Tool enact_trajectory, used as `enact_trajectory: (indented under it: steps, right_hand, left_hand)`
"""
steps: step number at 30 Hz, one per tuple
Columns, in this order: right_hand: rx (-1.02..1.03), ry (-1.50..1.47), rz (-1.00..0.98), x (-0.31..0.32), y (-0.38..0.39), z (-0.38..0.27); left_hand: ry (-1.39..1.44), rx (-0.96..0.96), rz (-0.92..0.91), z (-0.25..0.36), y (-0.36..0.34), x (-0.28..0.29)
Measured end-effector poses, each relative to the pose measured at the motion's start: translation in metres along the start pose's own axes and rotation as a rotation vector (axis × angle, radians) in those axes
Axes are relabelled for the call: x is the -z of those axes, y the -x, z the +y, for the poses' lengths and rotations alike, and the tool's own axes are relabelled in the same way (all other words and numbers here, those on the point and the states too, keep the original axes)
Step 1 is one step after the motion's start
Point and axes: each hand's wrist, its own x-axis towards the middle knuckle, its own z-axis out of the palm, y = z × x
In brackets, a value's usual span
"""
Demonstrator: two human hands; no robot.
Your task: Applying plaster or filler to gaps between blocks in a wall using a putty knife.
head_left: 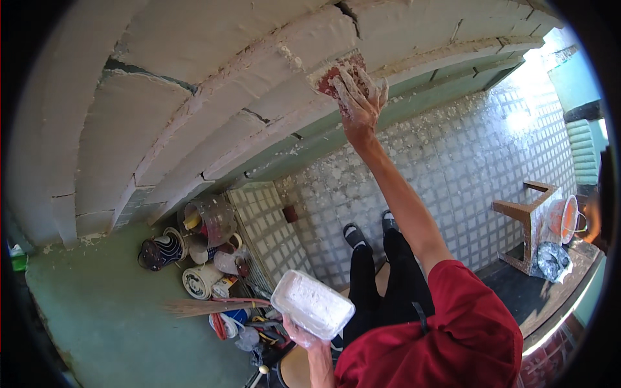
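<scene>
My right hand (361, 107), caked in white, is stretched up and away to the wall. Its fingers press a flat red spreader (330, 80), partly smeared with white paste, against the wall (259, 87). Thick pale paste covers much of that stepped surface, and dark gaps show along some joints. Down by my waist, my left hand (301, 334) grips a white rectangular tub (279, 299) from below and the side. White paste (315, 302) lies inside the tub and coats its walls.
Buckets and containers (202, 281) crowd the left side, beside a broom (200, 307). My feet stand on a tiled floor (427, 161) with white spatters. At right, a brown stool (527, 220) and an orange bucket (564, 218) rest on a dark tabletop (517, 294).
</scene>
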Motion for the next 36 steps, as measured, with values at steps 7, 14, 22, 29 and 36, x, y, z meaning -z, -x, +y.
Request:
enact_trajectory:
  steps: [7,14,22,29,36]
  right_hand:
    - [0.158,-0.018,0.044,-0.046,0.0,-0.01]
    - [0.072,0.161,-0.169,-0.063,0.049,0.016]
    - [0.088,-0.04,0.101,-0.054,0.01,-0.029]
    - [0.053,0.028,-0.227,-0.067,0.067,-0.005]
    - [0.173,-0.029,-0.002,-0.053,0.012,-0.035]
  left_hand:
    - [-0.022,0.004,0.076,0.009,-0.021,0.036]
    - [-0.008,0.029,0.073,0.027,-0.039,0.046]
    - [0.002,0.045,0.072,0.037,-0.042,0.055]
    - [-0.009,0.061,0.067,0.035,-0.044,0.061]
    - [-0.009,0.066,0.064,0.037,-0.047,0.074]
